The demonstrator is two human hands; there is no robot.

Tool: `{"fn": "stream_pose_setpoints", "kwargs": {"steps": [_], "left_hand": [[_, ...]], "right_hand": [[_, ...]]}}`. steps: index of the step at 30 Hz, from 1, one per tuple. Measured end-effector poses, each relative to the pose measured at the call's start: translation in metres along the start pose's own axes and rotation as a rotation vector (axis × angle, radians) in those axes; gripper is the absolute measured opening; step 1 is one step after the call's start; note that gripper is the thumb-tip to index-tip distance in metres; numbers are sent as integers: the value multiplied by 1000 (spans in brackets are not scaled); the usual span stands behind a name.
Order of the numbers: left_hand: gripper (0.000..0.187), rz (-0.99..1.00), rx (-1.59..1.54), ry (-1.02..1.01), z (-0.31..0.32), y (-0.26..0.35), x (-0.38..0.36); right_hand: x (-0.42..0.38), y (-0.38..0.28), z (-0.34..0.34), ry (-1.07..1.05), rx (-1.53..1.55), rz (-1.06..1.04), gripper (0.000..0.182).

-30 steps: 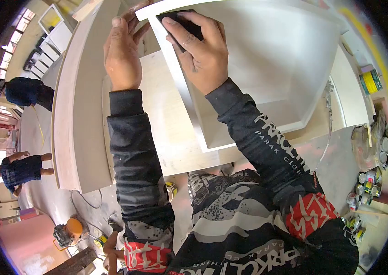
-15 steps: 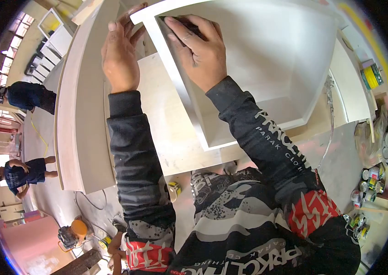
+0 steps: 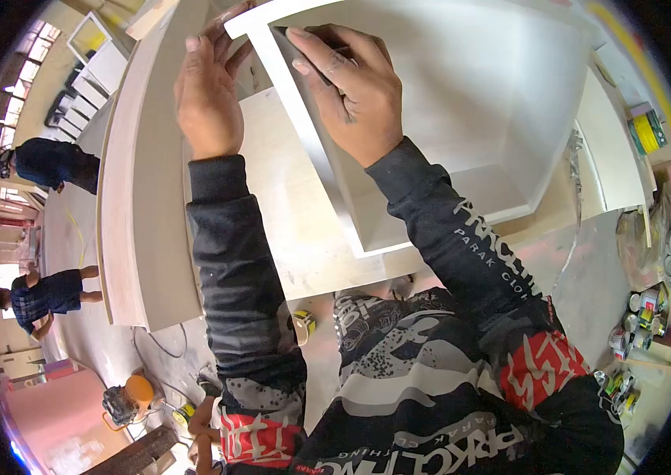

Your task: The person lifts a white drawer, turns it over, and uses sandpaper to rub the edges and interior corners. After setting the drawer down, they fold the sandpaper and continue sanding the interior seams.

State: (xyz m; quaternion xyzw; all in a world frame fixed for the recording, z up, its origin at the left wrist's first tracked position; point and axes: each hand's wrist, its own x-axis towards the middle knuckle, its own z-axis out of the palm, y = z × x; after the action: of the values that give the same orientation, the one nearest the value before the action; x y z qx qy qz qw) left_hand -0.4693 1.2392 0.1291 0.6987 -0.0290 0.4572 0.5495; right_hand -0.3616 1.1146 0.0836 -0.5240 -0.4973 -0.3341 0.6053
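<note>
A white box-like cabinet (image 3: 341,210), its open side facing me, rests on a pale board. Inside its upper left corner, my right hand (image 3: 359,91) is closed on a dark, thin piece of sandpaper (image 3: 321,73), pressed against the inner left wall. Much of the sandpaper is hidden under the fingers. My left hand (image 3: 210,103) is beside the cabinet's outer left side near the same corner, fingers stretched upward and apart. Its fingertips are partly hidden behind the corner, so contact there cannot be made out.
A long pale panel structure (image 3: 145,182) stands at left. Two other people (image 3: 54,165) are beyond it. An air hose (image 3: 575,190) hangs at right, near several paint cans (image 3: 652,309) on the floor. An orange-topped machine (image 3: 137,389) sits lower left.
My right hand has shifted slightly right and down with the sandpaper, its index finger staying near the corner. My left hand has hardly moved.
</note>
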Motion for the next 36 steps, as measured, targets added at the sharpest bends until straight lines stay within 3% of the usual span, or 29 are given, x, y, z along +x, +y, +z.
{"fn": "stream_pose_setpoints", "kwargs": {"steps": [2,7,11,13,15,17,23,36], "left_hand": [[63,-41,-37,101,2,-1,0],[61,-26,-42,78,0,-3,3],[60,-51,-73,93,6,1,2],[60,-40,-90,109,6,3,3],[59,-41,-140,57,5,5,4],[59,-27,-117,74,2,4,3],[60,-55,-37,93,3,4,5],[57,10,0,109,6,6,4]], "right_hand": [[-2,3,1,-37,-19,-23,41],[-4,-11,-23,-131,-200,-95,48],[5,-33,-30,-248,-254,-303,42],[14,-43,-33,-358,-311,-297,50],[24,-37,-29,-373,-344,-359,48],[31,-29,-26,-362,-453,-562,36],[24,-34,-41,-614,-591,-570,41],[60,-7,-57,-760,-537,-820,41]]}}
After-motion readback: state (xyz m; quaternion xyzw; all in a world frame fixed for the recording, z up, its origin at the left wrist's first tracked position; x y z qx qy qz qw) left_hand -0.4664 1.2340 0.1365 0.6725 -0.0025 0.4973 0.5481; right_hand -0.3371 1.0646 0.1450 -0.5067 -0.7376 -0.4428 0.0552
